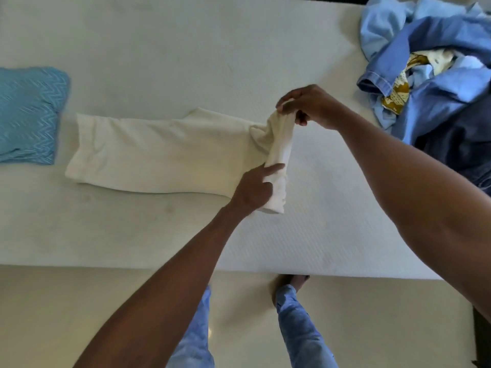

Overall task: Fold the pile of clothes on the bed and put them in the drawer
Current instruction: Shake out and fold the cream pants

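A cream garment (159,152) lies stretched in a long strip across the middle of the white bed (186,49). Its right end is lifted off the mattress. My right hand (310,106) pinches the far corner of that raised end. My left hand (255,188) grips the near corner, with the forefinger pointing right along the cloth. A folded turquoise garment with a zigzag pattern (29,112) rests at the left edge of the bed. A heap of unfolded clothes (430,65), mostly blue denim with a mustard and white patterned piece in it, sits at the back right.
The near edge of the mattress (106,264) runs across the lower part of the view, with pale floor (66,314) below it. My legs in light jeans (297,320) stand against that edge. No drawer is in view.
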### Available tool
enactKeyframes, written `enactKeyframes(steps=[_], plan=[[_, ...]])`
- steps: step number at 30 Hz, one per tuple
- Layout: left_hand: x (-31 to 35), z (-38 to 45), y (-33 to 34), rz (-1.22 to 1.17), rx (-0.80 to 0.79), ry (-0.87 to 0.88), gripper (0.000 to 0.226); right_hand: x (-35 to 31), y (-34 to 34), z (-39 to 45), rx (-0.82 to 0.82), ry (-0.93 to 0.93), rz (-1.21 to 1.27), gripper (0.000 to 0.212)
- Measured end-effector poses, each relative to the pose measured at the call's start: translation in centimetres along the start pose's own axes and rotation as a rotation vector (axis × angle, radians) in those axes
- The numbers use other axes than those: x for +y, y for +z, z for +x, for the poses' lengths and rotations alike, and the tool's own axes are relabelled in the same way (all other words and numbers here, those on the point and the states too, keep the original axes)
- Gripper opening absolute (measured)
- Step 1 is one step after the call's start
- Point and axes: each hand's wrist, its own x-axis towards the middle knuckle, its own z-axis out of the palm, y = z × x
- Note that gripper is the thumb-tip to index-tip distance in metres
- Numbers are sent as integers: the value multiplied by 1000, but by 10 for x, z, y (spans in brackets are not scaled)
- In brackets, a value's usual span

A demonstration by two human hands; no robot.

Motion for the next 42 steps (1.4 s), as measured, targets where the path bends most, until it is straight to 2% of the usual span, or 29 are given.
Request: enactKeyframes(steps=[3, 5, 8, 11, 13, 16, 18, 19, 21, 23, 25, 28, 31, 33, 35, 37, 39, 40, 42], plan=[[-24, -14, -62, -203, 191, -52, 44, -55, 52, 30, -25, -17, -7, 21], [-51, -17, -105, -343, 244, -80, 33, -85, 94, 55, -54, -18, -15, 23], [-100, -18, -161, -445, 283, -163, 40, -112, 156, 88, -83, -24, -37, 21], [-152, -9, -202, -390, 280, -310, 55, -116, 210, 112, -126, 44, -43, 38], [-177, -4, -212, -355, 268, -392, 58, -103, 233, 115, 58, 22, -111, 42], [-191, -3, -212, -341, 298, -425, 53, -63, 254, 90, 547, -149, -393, 22], [-188, -4, -204, -188, 339, -355, 54, -26, 267, 60, 676, -168, -541, 21], [-188, -5, -199, -23, 374, -283, 59, -6, 271, 46, 644, -132, -586, 26], [-189, -7, -188, 405, 391, -109, 76, 31, 274, 17, 387, 10, -687, 47], [-188, -5, -179, 742, 269, -31, 79, 65, 274, -7, 185, 116, -767, 66], [-184, 0, -171, 908, 186, -22, 77, 84, 273, -27, 196, 190, -703, 72], [-182, 12, -159, 1009, 132, 83, 90, 99, 273, -49, 149, 214, -683, 73], [-170, 22, -141, 1099, -11, 0, 85, 105, 262, -60, 289, 364, -530, 71], [-155, 28, -136, 1042, 40, -53, 76, 96, 255, -51, 413, 380, -342, 66], [-141, 36, -132, 958, 145, -31, 69, 82, 243, -32, 521, 395, -65, 64], [-132, 43, -128, 907, 220, 5, 67, 70, 225, -9, 558, 362, 63, 69], [-123, 45, -115, 865, 351, 97, 57, 63, 202, 20, 520, 282, 76, 75], [-114, 44, -103, 816, 350, 94, 55, 59, 188, 36, 478, 267, 87, 77], [-101, 37, -68, 799, 150, -68, 75, 51, 162, 63, 359, 298, 153, 77]])
